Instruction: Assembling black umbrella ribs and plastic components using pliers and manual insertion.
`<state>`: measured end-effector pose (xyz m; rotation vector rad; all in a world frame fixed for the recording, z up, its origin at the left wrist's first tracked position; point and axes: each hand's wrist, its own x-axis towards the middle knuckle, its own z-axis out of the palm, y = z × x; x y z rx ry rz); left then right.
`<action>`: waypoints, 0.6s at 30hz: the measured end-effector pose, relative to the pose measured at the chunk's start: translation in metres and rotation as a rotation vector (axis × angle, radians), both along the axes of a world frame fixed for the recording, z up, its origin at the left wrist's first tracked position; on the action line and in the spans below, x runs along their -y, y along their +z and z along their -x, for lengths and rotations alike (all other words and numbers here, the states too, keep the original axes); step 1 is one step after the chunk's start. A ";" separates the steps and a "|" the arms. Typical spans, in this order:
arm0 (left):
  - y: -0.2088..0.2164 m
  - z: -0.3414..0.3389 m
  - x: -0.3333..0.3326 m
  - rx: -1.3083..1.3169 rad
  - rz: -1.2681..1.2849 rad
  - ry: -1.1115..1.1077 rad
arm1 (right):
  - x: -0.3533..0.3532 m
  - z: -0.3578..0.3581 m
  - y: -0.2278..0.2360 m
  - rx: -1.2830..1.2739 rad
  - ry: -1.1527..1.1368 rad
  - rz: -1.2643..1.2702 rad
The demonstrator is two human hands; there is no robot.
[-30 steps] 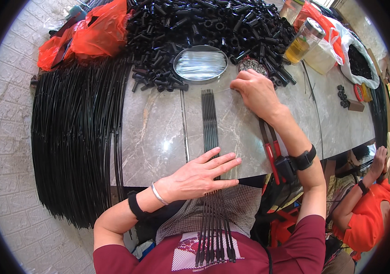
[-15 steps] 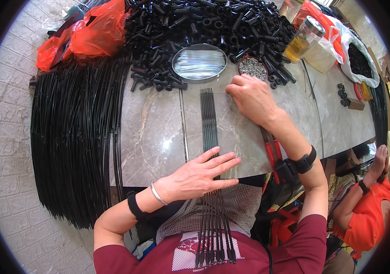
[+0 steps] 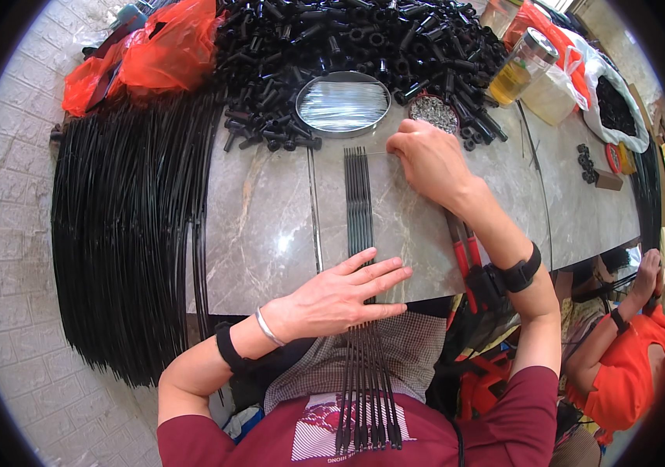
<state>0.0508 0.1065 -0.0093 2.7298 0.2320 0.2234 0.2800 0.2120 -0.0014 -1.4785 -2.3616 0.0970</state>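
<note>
A flat row of thin black rods (image 3: 359, 202) runs from the tabletop over its near edge toward my lap. My left hand (image 3: 340, 300) rests palm down across the row, fingers spread. Beside the far ends of the rods, my right hand (image 3: 429, 163) pinches a fine silver wire (image 3: 380, 153) between thumb and forefinger. The wire stretches left to the rod tips; whether it passes through them is too small to tell. Beyond the row sits a round metal dish (image 3: 343, 134) of similar silver wires. A red-rimmed bowl (image 3: 433, 114) of small metal pieces stands just past my right hand.
Black tubular parts (image 3: 301, 47) are heaped at the back. A thick bundle of black rods (image 3: 130, 233) hangs over the left side. Red-handled pliers (image 3: 463, 253) lie under my right forearm. A jar of yellow liquid (image 3: 521, 68) stands back right; another person's arm (image 3: 612, 323) shows at right.
The whole view has shifted slightly. Both hands keep nearly the same places, the left flat on the rods and the right pinching the wire at their far ends.
</note>
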 end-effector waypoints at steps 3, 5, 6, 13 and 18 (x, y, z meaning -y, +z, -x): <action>0.000 0.001 0.000 -0.005 0.018 0.009 | 0.003 0.013 0.005 0.150 -0.033 0.053; 0.000 0.002 0.000 0.005 0.035 0.019 | 0.002 0.017 0.007 0.142 -0.033 0.065; 0.000 0.002 0.000 0.006 0.035 0.019 | 0.003 0.017 0.008 0.136 -0.037 0.076; 0.001 0.001 0.001 -0.019 0.005 0.024 | 0.006 0.013 0.002 0.146 -0.044 0.022; 0.001 0.002 0.001 -0.024 -0.003 0.025 | 0.006 0.020 0.002 0.213 -0.008 -0.101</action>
